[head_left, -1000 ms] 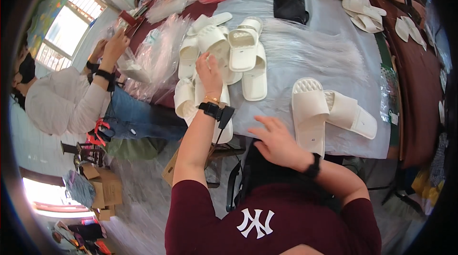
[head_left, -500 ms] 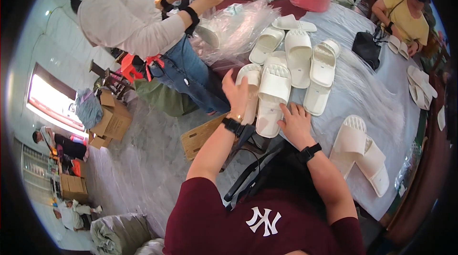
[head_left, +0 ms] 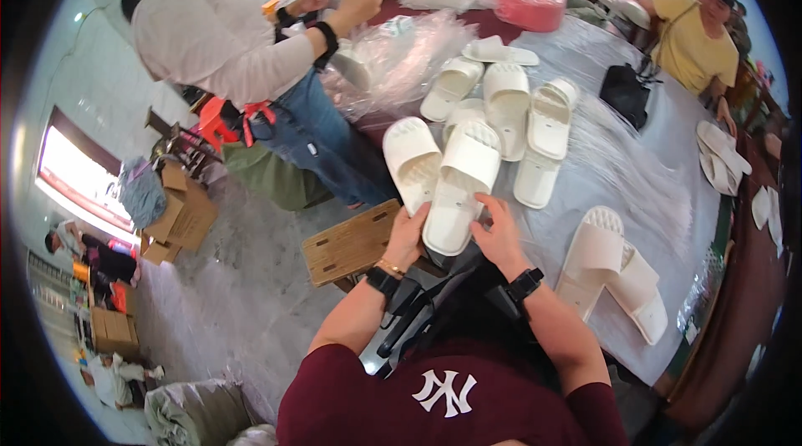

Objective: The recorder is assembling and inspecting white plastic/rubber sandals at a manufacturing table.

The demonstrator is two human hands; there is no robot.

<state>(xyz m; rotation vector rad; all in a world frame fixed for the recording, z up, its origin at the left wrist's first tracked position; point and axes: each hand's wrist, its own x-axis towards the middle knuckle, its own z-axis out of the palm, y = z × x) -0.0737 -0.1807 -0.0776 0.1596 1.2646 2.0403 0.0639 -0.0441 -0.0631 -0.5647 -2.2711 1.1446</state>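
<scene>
Surface (head_left: pixel 643 195), covered in clear plastic sheet, carries scattered white slippers. A co-worker in a white top (head_left: pixel 217 45) stands at its far left edge, handling clear bags (head_left: pixel 401 53). More slippers (head_left: pixel 510 108) lie grouped mid-surface; another pair (head_left: pixel 614 275) lies to the right. Near edge: white slipper (head_left: pixel 459 187), sole end toward the person. Left hand (head_left: pixel 409 233) grips its left side, fingers closed on it. Right hand (head_left: pixel 499 233) clasps its right edge.

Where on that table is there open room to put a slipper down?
A bare strip of the plastic-covered table lies between the row of white slippers and the black bag, reaching toward the slipper pair at the near edge. It is crowded around both hands and the plastic bags.
</scene>
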